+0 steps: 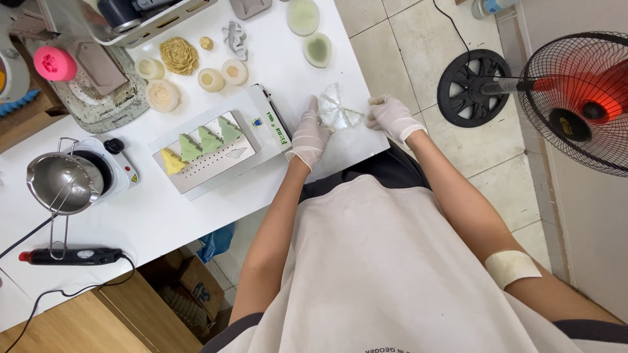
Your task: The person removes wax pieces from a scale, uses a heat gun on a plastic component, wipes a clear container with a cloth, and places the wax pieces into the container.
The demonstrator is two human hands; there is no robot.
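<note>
A clear, crinkled tree-shaped mould (337, 111) is held flat on the white table (157, 216), close to its right edge and near the front corner. Its long axis runs obliquely, with the narrow tip directed toward the far edge and the wide base toward the person. The gloved left hand (310, 136) is laid against the mould's left side, fingers extended along it; the gloved right hand (391, 117) is closed lightly over the mould's right corner. Neither hand is lifted off the table.

Just left of the left hand, a white tray (216, 140) is set at an angle, and four tree-shaped pieces are lined up on it: one yellow (172, 162) and three green (209, 138). Further back, two round translucent moulds (311, 33) lie near the far right corner, and a flower-shaped piece (178, 55) with four small round cast pieces (211, 79) is grouped beside them. A metal pot (62, 183) is placed on a small hotplate toward the left edge, and a black heat tool (72, 256) lies at the front edge. On the tiled floor to the right, a standing fan (575, 98) is seen.
</note>
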